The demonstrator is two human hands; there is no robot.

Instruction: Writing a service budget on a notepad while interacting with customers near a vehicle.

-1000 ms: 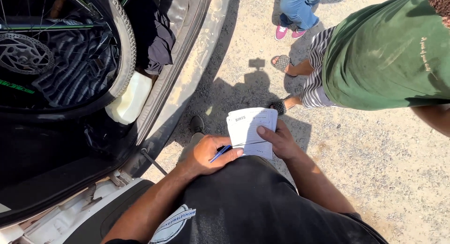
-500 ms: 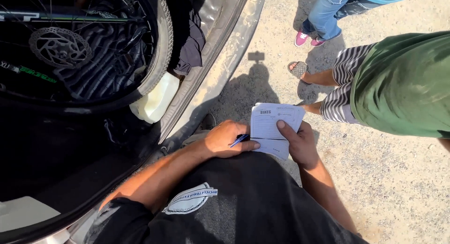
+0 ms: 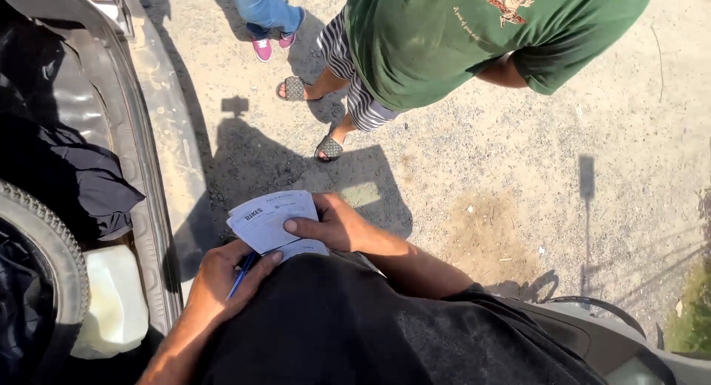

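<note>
Sunlit gravel ground (image 3: 481, 185) fills the middle and right of the frame, crossed by hard shadows; along the left edge runs the open boot (image 3: 159, 185) of a car, its sill dusty, with a tyre (image 3: 52, 244) at lower left, a pale plastic can (image 3: 115, 303) just beside it, and dark cloth (image 3: 81, 178) heaped above.

At lower centre the pad (image 3: 270, 218) — a small sheaf of white paper — sits against the person's black shirt (image 3: 355, 326); the right hand (image 3: 333, 222) grips it from the right side, thumb laid flat across the top sheet, fingers curled behind the pad. The left hand (image 3: 226, 274) lies just below and left of the pad, fingers loosely closed round a blue pen (image 3: 243, 272); the pen's tip is near the pad's lower edge, though whether it touches the paper cannot be told.

At the top of the frame a second person stands in a green shirt (image 3: 459, 37), striped shorts and sandals (image 3: 311, 115) — well apart from the pad; further up left, jeans and pink shoes (image 3: 272, 43) of a third person.
</note>
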